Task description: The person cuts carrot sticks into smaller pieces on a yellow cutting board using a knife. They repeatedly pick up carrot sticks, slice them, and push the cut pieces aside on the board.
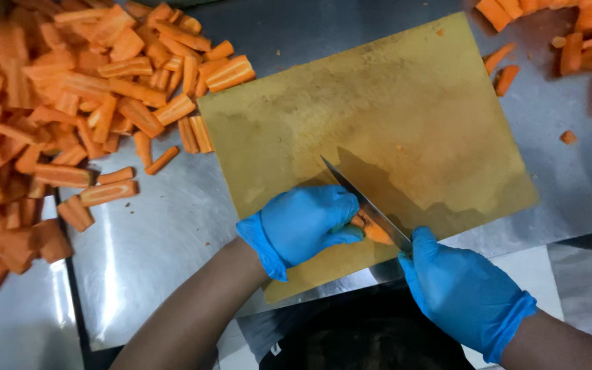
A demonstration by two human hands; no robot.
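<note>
A steel table fills the view. On its left lies a big heap of cut carrot sticks, spilling up to the left edge of the board; a smaller heap sits at the top right, well apart from it, with a few loose bits nearby. A yellow board, stained and set at an angle, lies in the middle.

Near the board's lower edge both hands wear blue gloves. The left hand curls over a carrot piece, pinning it to the board, only its orange end showing past the fingers. The right hand is clenched round the handle of a knife, the handle itself hidden. The blade slants up and left, its edge resting on the carrot just beside the left fingertips.
</note>
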